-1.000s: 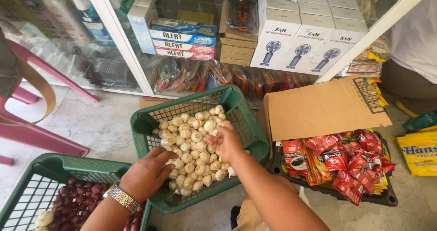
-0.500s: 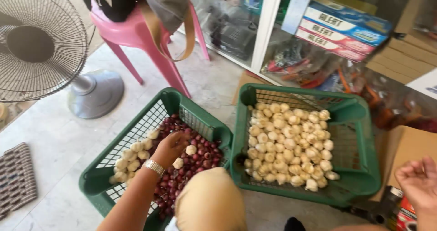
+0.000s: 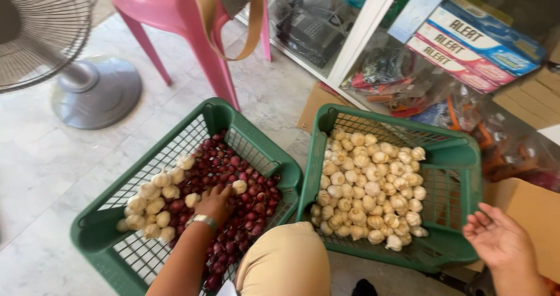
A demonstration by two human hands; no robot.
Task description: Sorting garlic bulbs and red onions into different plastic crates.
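Two green plastic baskets sit on the floor in front of me. The left basket (image 3: 217, 110) holds small red onions (image 3: 251, 199) with several garlic bulbs (image 3: 153, 205) mixed in along its left side. My left hand (image 3: 214, 201), a metal watch on its wrist, reaches down into the onions beside one garlic bulb (image 3: 239, 186); whether it grips anything I cannot tell. The right basket (image 3: 464, 156) is filled with garlic bulbs (image 3: 370, 194). My right hand (image 3: 501, 239) hovers palm-up and empty at that basket's near right corner, fingers apart. My knee (image 3: 286, 264) rises between the baskets.
A pink plastic stool (image 3: 192, 36) stands behind the left basket, and a standing fan (image 3: 87, 86) is at far left on the tiled floor. A glass shelf unit with boxed goods (image 3: 472, 45) and packets lines the back. A cardboard box (image 3: 534, 214) lies at right.
The view has swung left and down from the garlic basket toward the onion basket. My left hand stays among the onions; my right hand has left the garlic and now hangs empty at the right.
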